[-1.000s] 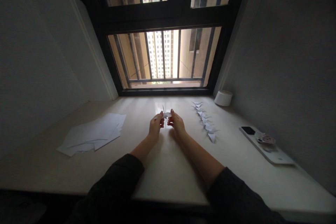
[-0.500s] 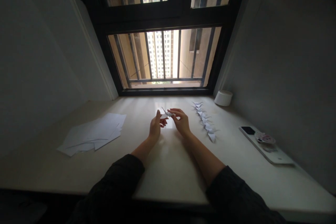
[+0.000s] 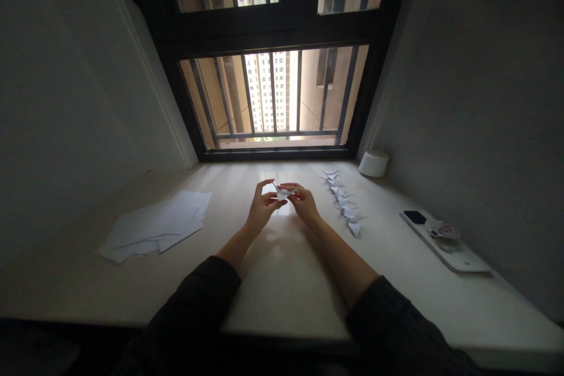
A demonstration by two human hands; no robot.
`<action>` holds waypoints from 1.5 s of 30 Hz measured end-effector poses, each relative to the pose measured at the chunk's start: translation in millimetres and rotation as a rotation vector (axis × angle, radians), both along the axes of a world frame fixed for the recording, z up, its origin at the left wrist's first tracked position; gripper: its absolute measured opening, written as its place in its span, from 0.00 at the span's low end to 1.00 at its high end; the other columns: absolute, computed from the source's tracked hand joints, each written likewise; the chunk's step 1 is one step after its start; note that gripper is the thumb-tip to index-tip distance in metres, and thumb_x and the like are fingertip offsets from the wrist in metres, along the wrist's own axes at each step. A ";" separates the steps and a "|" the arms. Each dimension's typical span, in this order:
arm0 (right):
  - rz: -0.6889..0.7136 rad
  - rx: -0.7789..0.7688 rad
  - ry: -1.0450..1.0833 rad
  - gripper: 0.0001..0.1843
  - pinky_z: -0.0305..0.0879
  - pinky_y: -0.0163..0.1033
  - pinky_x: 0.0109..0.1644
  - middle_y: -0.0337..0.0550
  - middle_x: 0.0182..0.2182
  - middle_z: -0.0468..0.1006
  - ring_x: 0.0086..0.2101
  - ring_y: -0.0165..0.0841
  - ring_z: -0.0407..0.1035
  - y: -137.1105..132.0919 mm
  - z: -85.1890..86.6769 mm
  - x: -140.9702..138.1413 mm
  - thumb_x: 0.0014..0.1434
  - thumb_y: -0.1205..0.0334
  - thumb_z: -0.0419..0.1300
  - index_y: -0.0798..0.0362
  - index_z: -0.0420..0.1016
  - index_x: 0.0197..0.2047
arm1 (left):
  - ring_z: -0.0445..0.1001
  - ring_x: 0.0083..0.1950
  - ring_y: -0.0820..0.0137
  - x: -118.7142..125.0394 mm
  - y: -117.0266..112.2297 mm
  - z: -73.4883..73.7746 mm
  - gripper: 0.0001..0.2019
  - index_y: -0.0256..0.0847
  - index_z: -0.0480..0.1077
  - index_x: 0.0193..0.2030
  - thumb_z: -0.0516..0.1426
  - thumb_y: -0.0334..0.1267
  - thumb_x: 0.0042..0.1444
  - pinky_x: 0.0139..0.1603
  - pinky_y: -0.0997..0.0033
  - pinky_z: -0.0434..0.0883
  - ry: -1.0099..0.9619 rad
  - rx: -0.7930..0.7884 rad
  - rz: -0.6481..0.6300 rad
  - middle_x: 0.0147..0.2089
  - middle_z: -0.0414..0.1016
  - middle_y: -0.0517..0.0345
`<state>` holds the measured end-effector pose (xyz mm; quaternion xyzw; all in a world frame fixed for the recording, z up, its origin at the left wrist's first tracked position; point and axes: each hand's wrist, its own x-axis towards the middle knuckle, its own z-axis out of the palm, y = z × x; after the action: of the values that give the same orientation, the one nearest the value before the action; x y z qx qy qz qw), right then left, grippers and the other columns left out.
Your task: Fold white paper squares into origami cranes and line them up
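Observation:
A small white paper crane is held above the sill between both hands. My left hand grips it from the left, its index finger at the upright pointed tip and its other fingers curled under the body. From the other side, my right hand pinches the crane's right part, with the fingertips partly hidden behind the paper. Just right of my right hand, several folded paper cranes stand in a line running away from me.
White paper sheets lie in a loose pile on the left of the pale windowsill. A white phone with a round grip lies at right. A white round object sits in the back right corner, beside the barred window.
My left hand has turned, bringing its index finger onto the crane's pointed tip and its thumb underneath. The crane has shifted slightly right. My right hand keeps its pinch.

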<state>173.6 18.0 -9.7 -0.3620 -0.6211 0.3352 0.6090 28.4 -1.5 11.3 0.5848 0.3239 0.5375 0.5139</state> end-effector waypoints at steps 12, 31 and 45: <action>0.037 0.039 -0.043 0.11 0.68 0.41 0.41 0.45 0.44 0.75 0.41 0.37 0.71 1.9 -0.3 0.7 0.53 0.57 0.60 0.45 0.79 0.40 | 0.76 0.34 0.67 -7.1 5.0 3.1 0.16 0.37 0.71 0.40 0.64 0.39 0.44 0.40 0.66 0.72 0.015 0.005 -0.055 0.33 0.77 0.53; 0.068 0.051 -0.038 0.12 0.68 0.40 0.40 0.44 0.45 0.75 0.43 0.36 0.70 -3.3 8.1 2.9 0.51 0.61 0.61 0.43 0.79 0.40 | 0.76 0.39 0.64 -4.5 7.7 1.3 0.14 0.37 0.76 0.36 0.66 0.39 0.40 0.45 0.63 0.71 0.017 0.113 -0.024 0.36 0.78 0.52; -0.111 0.068 -0.117 0.13 0.65 0.39 0.38 0.43 0.35 0.78 0.37 0.36 0.70 -8.0 8.6 3.8 0.51 0.64 0.55 0.48 0.80 0.37 | 0.77 0.40 0.62 -2.9 4.6 -4.7 0.13 0.37 0.76 0.39 0.64 0.39 0.45 0.44 0.62 0.72 0.147 0.162 0.028 0.37 0.79 0.49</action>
<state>177.4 9.9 -1.1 -0.3941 -0.6454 0.2579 0.6013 25.4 3.1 6.6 0.6576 0.3244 0.5248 0.4324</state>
